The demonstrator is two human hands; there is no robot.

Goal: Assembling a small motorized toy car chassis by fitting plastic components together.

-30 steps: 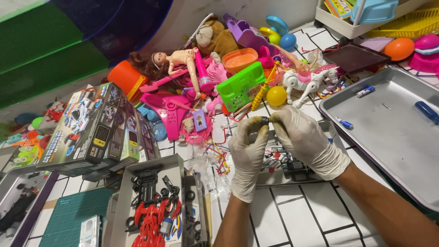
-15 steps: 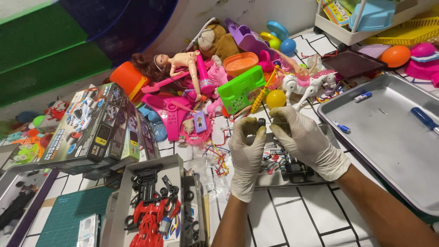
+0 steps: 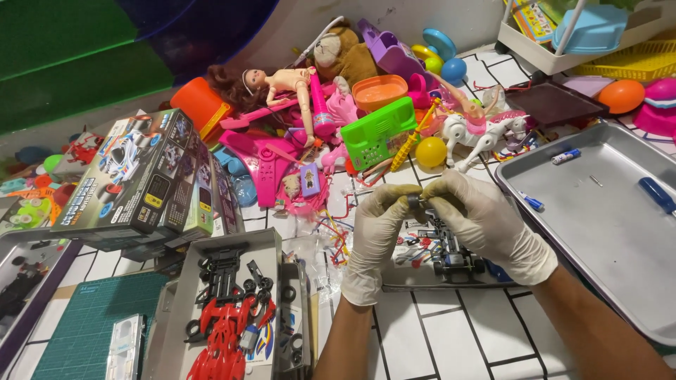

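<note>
My left hand [image 3: 374,236] and my right hand [image 3: 486,224], both in pale latex gloves, meet at the fingertips over the tiled table. Between them they pinch a small dark part [image 3: 417,202], mostly hidden by the fingers. Just below my hands a small black toy car chassis [image 3: 451,255] lies on a flat sheet with tiny loose pieces. An open grey box [image 3: 224,309] holding black plastic part frames and red body pieces sits to the left of my left forearm.
A metal tray [image 3: 598,232] with small blue items lies to the right. A printed model kit box [image 3: 144,179] and a green cutting mat [image 3: 84,331] are at the left. A heap of toys, including a doll [image 3: 282,81], a green basket [image 3: 380,130] and a white horse [image 3: 479,134], fills the back.
My hands have stayed together on the small part with only slight finger shifts. The view has drifted a little; nothing else moved.
</note>
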